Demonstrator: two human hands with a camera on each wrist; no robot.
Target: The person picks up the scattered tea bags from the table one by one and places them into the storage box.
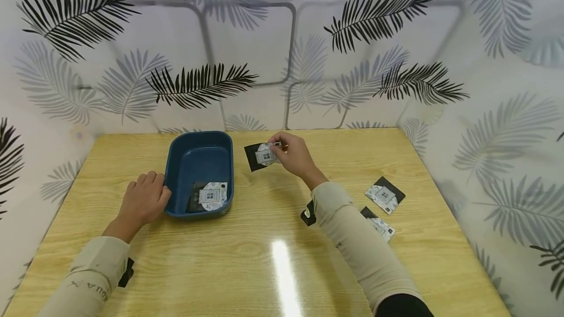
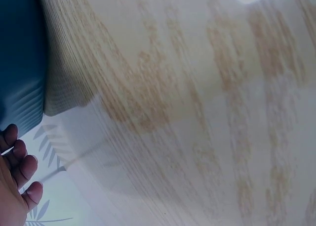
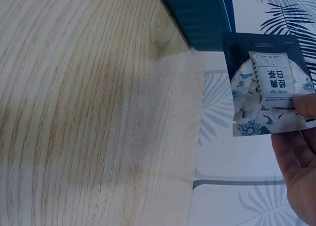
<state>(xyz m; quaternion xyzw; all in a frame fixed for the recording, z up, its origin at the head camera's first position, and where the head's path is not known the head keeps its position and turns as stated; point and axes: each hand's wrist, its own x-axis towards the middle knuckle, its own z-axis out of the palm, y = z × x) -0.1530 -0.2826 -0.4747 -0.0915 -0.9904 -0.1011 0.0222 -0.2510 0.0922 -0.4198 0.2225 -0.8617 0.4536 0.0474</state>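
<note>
A dark sachet with a white floral label marked "WHITE TEA" (image 3: 269, 87) is pinched between the thumb and fingers of my right hand (image 1: 293, 153), raised just right of a blue plastic bin (image 1: 200, 141). My left hand (image 1: 143, 197) holds the bin at its left side, thumb at the rim; in the left wrist view its curled fingers (image 2: 24, 169) show beside the bin's outer wall. Inside the bin, near its front end, lies another tea sachet (image 1: 213, 195).
On the right of the wooden table (image 1: 229, 268) lie two more sachets, one (image 1: 385, 194) in full view and one (image 1: 379, 224) partly behind the right sleeve. A wall covering with a feather pattern (image 1: 264, 53) stands behind the table.
</note>
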